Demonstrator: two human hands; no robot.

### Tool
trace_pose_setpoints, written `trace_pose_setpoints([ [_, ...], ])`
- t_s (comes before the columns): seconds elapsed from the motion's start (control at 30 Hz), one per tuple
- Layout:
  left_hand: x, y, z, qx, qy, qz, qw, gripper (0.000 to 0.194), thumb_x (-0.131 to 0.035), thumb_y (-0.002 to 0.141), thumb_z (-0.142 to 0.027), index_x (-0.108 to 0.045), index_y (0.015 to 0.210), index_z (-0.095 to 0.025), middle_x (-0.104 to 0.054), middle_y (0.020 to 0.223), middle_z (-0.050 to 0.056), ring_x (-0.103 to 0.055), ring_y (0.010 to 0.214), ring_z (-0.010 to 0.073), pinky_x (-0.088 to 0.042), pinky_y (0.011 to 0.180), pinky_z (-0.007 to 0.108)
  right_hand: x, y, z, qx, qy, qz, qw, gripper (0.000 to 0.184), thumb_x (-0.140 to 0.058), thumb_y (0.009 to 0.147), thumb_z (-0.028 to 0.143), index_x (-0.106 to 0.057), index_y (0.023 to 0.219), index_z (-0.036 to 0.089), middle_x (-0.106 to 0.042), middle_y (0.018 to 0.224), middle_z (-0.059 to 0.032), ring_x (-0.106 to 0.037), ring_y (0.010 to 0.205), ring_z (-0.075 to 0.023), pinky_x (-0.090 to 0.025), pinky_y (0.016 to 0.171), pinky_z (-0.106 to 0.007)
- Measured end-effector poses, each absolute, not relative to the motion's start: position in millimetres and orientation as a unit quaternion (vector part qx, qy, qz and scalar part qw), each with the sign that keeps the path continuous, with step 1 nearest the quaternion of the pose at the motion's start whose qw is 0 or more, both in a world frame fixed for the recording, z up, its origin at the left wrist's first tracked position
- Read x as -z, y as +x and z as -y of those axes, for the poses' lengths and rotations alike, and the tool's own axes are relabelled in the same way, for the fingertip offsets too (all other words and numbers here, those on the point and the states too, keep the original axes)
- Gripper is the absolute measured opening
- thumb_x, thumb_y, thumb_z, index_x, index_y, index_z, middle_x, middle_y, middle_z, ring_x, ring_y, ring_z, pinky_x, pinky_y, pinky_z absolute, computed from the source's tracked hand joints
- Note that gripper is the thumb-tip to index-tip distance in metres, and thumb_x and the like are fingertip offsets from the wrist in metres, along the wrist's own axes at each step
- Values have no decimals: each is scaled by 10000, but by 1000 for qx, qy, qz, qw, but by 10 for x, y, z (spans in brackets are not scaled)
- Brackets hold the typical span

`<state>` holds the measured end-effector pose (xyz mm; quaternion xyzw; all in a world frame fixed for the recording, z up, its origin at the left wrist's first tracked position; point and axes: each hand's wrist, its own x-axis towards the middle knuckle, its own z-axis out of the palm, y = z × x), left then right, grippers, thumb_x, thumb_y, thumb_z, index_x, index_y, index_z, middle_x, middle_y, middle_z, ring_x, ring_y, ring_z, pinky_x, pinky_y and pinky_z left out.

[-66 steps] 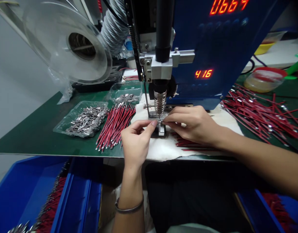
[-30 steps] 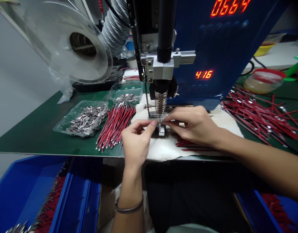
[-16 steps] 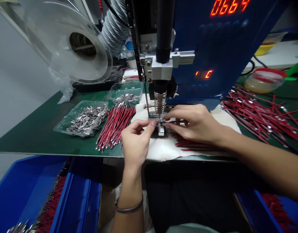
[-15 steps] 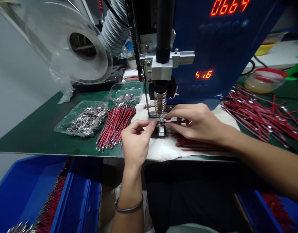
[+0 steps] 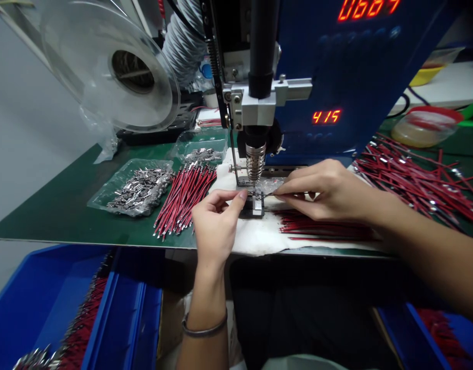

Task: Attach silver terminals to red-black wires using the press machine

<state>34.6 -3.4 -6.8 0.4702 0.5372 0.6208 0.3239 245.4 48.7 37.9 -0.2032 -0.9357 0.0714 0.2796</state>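
Observation:
The thumb and forefinger of my left hand are pinched together at the left side of a small metal fixture. Whatever they grip is hidden behind the fingertips. My right hand is closed on a thin dark wire, which runs leftward to the fixture. Just above the fixture stands the spring-wrapped soldering tip of a bench machine. Under my right hand, a bundle of red and black wires lies on a white cloth.
Left are a clear tray of metal terminals and a pile of red wires. More wires with metal ends lie right, near a round tub. The blue machine housing rises behind; a blue bin sits below left.
My right hand has shifted a little right, away from the fixture, exposing more of the dark wire. My left hand stays put. The lower red display now reads 415.

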Motion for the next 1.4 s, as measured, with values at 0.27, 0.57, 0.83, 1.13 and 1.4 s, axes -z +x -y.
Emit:
trace_pose_setpoints([
  [0.27, 67, 354, 29, -626, 468, -526, 336, 200, -795, 733, -341, -729, 749, -153, -671, 676, 21, -566, 603, 106, -420, 570, 216, -389, 2458, -487, -60, -208, 934, 286, 160, -606, 891, 151, -752, 931, 98, -714, 758, -75, -620, 618, -133, -434, 567, -264],
  [0.57, 77, 348, 26, -629, 475, -520, 330, 208, -790, 740, -340, -727, 765, -143, -677, 691, 25, -569, 604, 109, -424, 577, 221, -398, 2422, -477, -73, -222, 930, 282, 161, -599, 892, 158, -736, 953, 99, -699, 781, -64, -579, 602, -107, -409, 558, -235],
  [0.83, 58, 353, 31, -624, 482, -514, 339, 168, -788, 742, -318, -740, 759, -159, -695, 707, 31, -605, 646, 128, -448, 605, 229, -346, 2372, -479, -66, -230, 927, 287, 144, -582, 904, 178, -717, 933, 134, -669, 755, -43, -572, 610, -115, -401, 547, -235],
  [1.13, 57, 352, 49, -617, 487, -513, 344, 163, -787, 744, -327, -755, 761, -168, -708, 726, 37, -617, 668, 140, -463, 625, 246, -297, 2293, -482, -51, -224, 923, 310, 138, -581, 889, 138, -712, 931, 127, -681, 764, -52, -585, 623, -123, -411, 555, -233],
  [1.4, 50, 356, 52, -611, 487, -529, 332, 180, -791, 732, -341, -773, 768, -165, -713, 720, 49, -635, 671, 159, -466, 595, 254, -284, 2248, -476, -40, -222, 922, 313, 157, -564, 899, 144, -711, 950, 131, -672, 759, -51, -578, 629, -128, -416, 574, -239],
])
